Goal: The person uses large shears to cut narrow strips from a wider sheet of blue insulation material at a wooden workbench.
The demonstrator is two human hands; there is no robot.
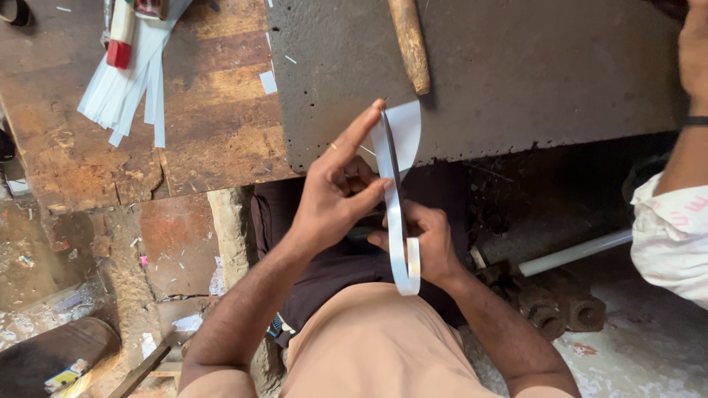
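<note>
The left hand point(332, 199) sits near centre of view w/ index finger stretched out toward 1 o'clock, its tip pressing the upper end of a long white strip point(396, 199); thumb & other fingers curl in narrow against the strip's edge, prob. to steady it. The right hand point(424, 247), just at 4 o'clock from the left, is closed round the strip's lower part, where the band loops back on itself in a U bend point(405, 276) — held that way it seems to keep the curve from springing open. The strip runs edge-on from the loop up to the bench edge, where it fans into a wider white flap point(405, 125) resting against the grey slab point(516, 74); a thin dark blade-like line lies along it, can't tell what it is. Count: 1 strip in hand, 2 hands of the wearer on it. At 12 o'clock, 1 wooden handle point(410, 44) lies on the slab, apart from the hands. At 10 o'clock on the brown wooden bench point(214, 125), 1 bundle of white strips point(125, 92), several, too overlapped to count, w/ 1 red-and-white tube point(120, 33) on top. At 3 o'clock, another person's arm point(689, 147) w/ dark wristband, not touching the work; 1 white pipe point(575, 253) on the floor below.
</note>
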